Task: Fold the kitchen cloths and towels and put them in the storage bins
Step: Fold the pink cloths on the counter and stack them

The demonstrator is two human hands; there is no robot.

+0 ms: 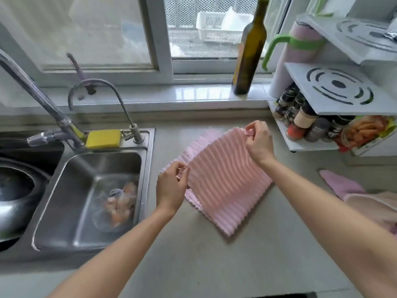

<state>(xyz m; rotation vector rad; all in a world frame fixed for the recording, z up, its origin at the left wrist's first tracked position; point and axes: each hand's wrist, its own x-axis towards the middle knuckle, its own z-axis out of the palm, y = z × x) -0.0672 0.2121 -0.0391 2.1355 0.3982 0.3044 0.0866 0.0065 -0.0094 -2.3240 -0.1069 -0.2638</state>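
Observation:
A pink ribbed kitchen cloth (223, 179) lies on the grey counter (193, 254), its upper layer lifted off the lower one. My left hand (171, 188) pinches the cloth's left corner near the sink. Its far right corner is pinched by my right hand (258, 143), raised above the counter. More pink cloths (354, 194) lie bunched at the right edge. No storage bin shows on the counter.
A steel sink (90, 203) with food scraps sits left, with two taps and a yellow sponge (103, 138) behind it. A dark oil bottle (249, 54) stands on the sill. A white spice rack (322, 117) fills the right corner. A wok (12, 196) sits far left.

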